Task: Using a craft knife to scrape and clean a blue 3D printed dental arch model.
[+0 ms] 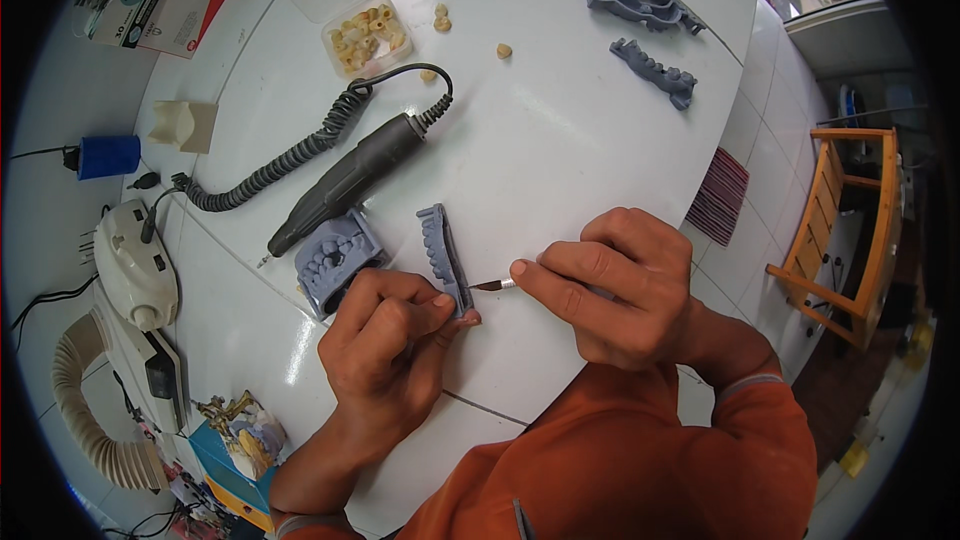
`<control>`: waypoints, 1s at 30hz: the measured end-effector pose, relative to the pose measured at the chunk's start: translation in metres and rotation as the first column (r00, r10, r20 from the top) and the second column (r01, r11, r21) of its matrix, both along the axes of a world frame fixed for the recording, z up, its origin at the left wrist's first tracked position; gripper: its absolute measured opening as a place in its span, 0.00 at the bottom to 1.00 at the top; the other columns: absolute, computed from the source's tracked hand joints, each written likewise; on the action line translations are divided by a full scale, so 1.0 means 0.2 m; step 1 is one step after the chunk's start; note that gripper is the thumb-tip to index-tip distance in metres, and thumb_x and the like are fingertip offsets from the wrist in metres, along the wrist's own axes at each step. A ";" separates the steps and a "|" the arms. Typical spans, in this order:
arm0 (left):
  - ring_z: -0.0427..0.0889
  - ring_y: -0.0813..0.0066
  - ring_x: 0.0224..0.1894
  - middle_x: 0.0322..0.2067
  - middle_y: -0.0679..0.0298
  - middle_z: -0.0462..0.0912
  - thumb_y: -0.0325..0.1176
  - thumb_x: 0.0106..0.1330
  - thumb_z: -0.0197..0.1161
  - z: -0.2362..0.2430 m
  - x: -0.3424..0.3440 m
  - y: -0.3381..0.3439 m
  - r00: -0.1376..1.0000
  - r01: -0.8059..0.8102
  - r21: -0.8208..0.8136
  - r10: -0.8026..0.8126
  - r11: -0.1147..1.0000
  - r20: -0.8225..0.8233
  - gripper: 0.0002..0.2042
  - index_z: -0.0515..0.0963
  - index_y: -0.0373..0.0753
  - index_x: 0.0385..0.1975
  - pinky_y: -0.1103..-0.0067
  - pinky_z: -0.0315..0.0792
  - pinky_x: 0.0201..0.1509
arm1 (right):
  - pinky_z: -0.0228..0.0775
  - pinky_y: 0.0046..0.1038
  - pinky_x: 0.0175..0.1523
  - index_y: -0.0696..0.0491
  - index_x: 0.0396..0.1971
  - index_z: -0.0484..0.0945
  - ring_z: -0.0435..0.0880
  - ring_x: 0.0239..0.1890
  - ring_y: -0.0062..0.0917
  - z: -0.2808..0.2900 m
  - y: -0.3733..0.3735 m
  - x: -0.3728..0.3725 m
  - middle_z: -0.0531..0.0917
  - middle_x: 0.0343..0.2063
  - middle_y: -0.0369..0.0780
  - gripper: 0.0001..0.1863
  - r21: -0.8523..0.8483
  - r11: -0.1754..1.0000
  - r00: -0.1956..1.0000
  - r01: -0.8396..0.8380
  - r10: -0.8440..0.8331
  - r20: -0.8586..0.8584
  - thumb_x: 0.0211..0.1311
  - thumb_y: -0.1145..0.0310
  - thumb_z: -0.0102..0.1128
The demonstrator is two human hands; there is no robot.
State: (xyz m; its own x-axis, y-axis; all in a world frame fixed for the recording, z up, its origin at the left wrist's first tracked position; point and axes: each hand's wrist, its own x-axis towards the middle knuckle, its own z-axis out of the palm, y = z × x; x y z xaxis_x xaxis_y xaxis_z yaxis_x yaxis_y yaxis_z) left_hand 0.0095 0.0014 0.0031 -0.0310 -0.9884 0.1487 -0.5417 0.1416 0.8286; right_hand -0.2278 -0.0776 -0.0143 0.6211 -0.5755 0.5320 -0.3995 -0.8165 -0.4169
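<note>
My left hand [385, 345] is closed on the lower end of a narrow grey dental model [440, 245], whose row of teeth faces left. Pinched in my right hand [620, 290] is a small brush [490, 285]; its dark pointed tip is at the model's right side, and I cannot tell whether it touches. Just beyond my left hand lies a wider grey dental model [338, 258], partly covered by the hand. A dark handpiece [350, 185] with a thin bur rests on the table, its tip close to that wider model.
A clear box [366, 37] of yellowish tooth crowns stands at the back, with several loose crowns [442, 18] beside it. Two grey model pieces [655, 70] lie far right. A coiled cord [270, 175] leads left to a white control unit [135, 265]. A ribbed hose [85, 390] curves at the left.
</note>
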 end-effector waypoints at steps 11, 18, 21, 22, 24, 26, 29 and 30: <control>0.83 0.74 0.30 0.34 0.59 0.82 0.14 0.54 0.82 -0.01 0.00 0.00 1.000 -0.020 -0.017 0.019 1.000 -0.014 0.15 0.79 0.32 0.29 0.78 0.77 0.28 | 0.63 0.24 0.25 0.53 0.39 0.94 0.72 0.26 0.23 -0.01 0.00 0.01 0.86 0.32 0.32 0.22 0.004 1.000 0.999 0.007 -0.007 0.035 0.37 0.79 0.68; 0.83 0.74 0.30 0.34 0.59 0.82 0.14 0.54 0.82 0.00 0.00 -0.01 1.000 -0.022 -0.018 0.022 1.000 -0.009 0.15 0.79 0.32 0.29 0.78 0.77 0.28 | 0.63 0.25 0.25 0.54 0.39 0.93 0.72 0.26 0.23 -0.01 0.00 0.01 0.85 0.31 0.32 0.22 -0.002 1.000 1.000 0.001 0.000 0.026 0.37 0.80 0.68; 0.83 0.74 0.29 0.34 0.59 0.82 0.14 0.54 0.82 0.00 0.00 -0.01 1.000 -0.019 -0.020 0.019 1.000 -0.010 0.15 0.79 0.32 0.29 0.78 0.77 0.28 | 0.63 0.24 0.25 0.54 0.39 0.93 0.72 0.26 0.23 -0.01 0.00 0.00 0.85 0.31 0.32 0.22 -0.002 1.000 1.000 -0.001 0.001 0.020 0.38 0.80 0.69; 0.82 0.74 0.29 0.34 0.59 0.82 0.14 0.54 0.82 0.00 0.00 -0.01 1.000 -0.017 -0.021 0.017 1.000 -0.012 0.15 0.79 0.32 0.29 0.78 0.76 0.28 | 0.63 0.24 0.25 0.54 0.39 0.93 0.72 0.26 0.23 -0.01 0.00 0.00 0.85 0.31 0.32 0.22 -0.003 1.000 1.000 -0.001 0.001 0.020 0.38 0.80 0.69; 0.82 0.75 0.29 0.34 0.59 0.82 0.14 0.54 0.82 0.01 0.00 -0.01 1.000 -0.019 -0.017 0.019 1.000 -0.013 0.15 0.79 0.32 0.30 0.78 0.76 0.28 | 0.62 0.24 0.25 0.53 0.39 0.93 0.71 0.26 0.23 -0.02 0.00 0.01 0.85 0.31 0.32 0.21 -0.002 1.000 0.998 0.016 -0.016 0.054 0.39 0.80 0.69; 0.82 0.75 0.29 0.34 0.59 0.82 0.14 0.54 0.82 0.01 0.00 -0.01 1.000 -0.020 -0.016 0.020 1.000 -0.015 0.14 0.79 0.32 0.30 0.78 0.76 0.28 | 0.62 0.24 0.25 0.53 0.39 0.93 0.72 0.26 0.23 -0.02 0.00 0.00 0.86 0.32 0.32 0.21 -0.001 1.000 0.999 0.015 -0.015 0.049 0.39 0.80 0.69; 0.82 0.75 0.29 0.34 0.59 0.82 0.14 0.54 0.82 0.00 0.00 0.00 1.000 -0.024 -0.019 0.024 1.000 -0.007 0.14 0.79 0.33 0.30 0.78 0.76 0.28 | 0.63 0.25 0.26 0.53 0.38 0.93 0.74 0.27 0.22 -0.01 0.00 -0.01 0.86 0.32 0.32 0.18 -0.015 1.000 0.999 0.018 -0.017 0.027 0.41 0.78 0.70; 0.82 0.75 0.29 0.34 0.59 0.82 0.14 0.54 0.82 0.00 0.00 0.00 1.000 -0.021 -0.021 0.021 1.000 -0.002 0.14 0.79 0.33 0.30 0.78 0.76 0.28 | 0.64 0.25 0.27 0.53 0.36 0.93 0.76 0.27 0.22 0.00 0.00 -0.01 0.85 0.33 0.31 0.15 -0.029 0.999 1.000 0.020 -0.019 0.009 0.44 0.76 0.71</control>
State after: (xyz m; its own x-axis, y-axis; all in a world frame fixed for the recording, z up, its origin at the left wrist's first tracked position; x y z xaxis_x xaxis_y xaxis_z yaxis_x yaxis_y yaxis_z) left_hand 0.0097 0.0012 0.0023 -0.0099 -0.9856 0.1691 -0.5429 0.1473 0.8268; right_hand -0.2299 -0.0774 -0.0152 0.6051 -0.5718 0.5539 -0.4119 -0.8203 -0.3968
